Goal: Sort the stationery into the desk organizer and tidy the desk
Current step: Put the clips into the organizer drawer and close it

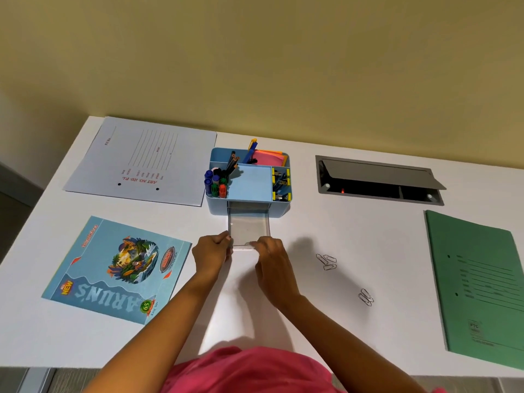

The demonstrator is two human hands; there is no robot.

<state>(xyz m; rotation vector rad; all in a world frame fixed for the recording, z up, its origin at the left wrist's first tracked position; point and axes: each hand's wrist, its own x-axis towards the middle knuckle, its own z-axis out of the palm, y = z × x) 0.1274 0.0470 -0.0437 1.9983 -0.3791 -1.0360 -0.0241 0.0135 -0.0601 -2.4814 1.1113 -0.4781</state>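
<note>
A light blue desk organizer (pixel 249 185) stands at the middle back of the white desk (pixel 326 330). It holds markers, pencils, a blue pen, pink and orange sticky notes and binder clips. Its clear drawer (pixel 249 226) is pulled out toward me and looks empty. My left hand (pixel 212 251) grips the drawer's front left corner. My right hand (pixel 269 251) holds its front right corner. Two small groups of paper clips lie loose to the right, one group (pixel 327 261) nearer the drawer and another (pixel 365 297) closer to me.
A white file folder (pixel 141 160) lies at the back left. A blue notebook (pixel 119 269) lies at the front left. A green folder (pixel 479 290) sits at the right edge. An open grey cable hatch (pixel 380 180) is set in the desk behind it.
</note>
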